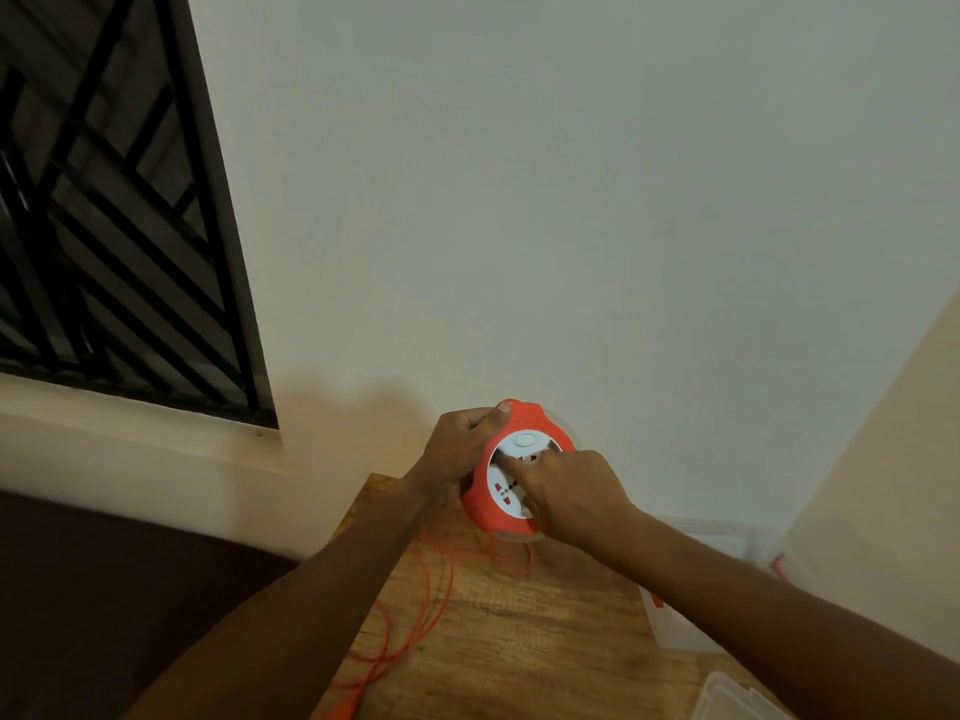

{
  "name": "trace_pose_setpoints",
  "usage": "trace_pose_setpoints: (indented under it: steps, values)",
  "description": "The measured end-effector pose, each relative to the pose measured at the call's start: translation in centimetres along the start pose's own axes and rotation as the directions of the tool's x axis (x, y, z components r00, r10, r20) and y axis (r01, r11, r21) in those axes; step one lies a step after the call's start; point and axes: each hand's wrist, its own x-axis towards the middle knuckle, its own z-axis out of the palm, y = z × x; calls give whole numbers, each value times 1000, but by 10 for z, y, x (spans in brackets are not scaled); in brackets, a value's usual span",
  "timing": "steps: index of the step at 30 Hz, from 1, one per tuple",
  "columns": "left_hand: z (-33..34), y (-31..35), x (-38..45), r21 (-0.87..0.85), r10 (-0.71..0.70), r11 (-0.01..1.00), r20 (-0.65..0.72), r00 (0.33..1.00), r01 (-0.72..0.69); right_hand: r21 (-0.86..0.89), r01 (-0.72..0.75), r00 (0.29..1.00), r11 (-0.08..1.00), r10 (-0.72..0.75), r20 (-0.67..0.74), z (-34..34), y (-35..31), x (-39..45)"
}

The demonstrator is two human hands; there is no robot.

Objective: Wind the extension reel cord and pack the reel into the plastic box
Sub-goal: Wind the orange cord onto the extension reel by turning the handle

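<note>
Head view: clear plastic box (691, 623) at 4 o'clock on wood-grain tabletop (519, 641), contents unclear. Round orange extension reel (511, 491) held above tabletop: left hand (460, 449) grips rim, right hand (571, 493) fingers on white socket face. Thin orange cord (415, 615) loops at 7 o'clock.

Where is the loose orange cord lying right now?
The orange cord trails in loops across the wooden table, below the reel, on the left side of the view.

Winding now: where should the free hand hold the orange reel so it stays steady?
Hold the orange reel by its outer orange rim, from the left, as the left hand does. That leaves the tilted white socket face clear for the right hand.
</note>
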Motion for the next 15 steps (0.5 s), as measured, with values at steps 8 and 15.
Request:
trace_pose_setpoints:
  steps: [8,15]
  values:
    - [7,-8,-2,-76,18,996,-209,978,-35,895,-412,759,-171,480,441,-3,-22,10]
    - [-3,-7,1,-164,-81,985,-194,978,49,545,-230,928,806,351,-126,2,-10,-15]
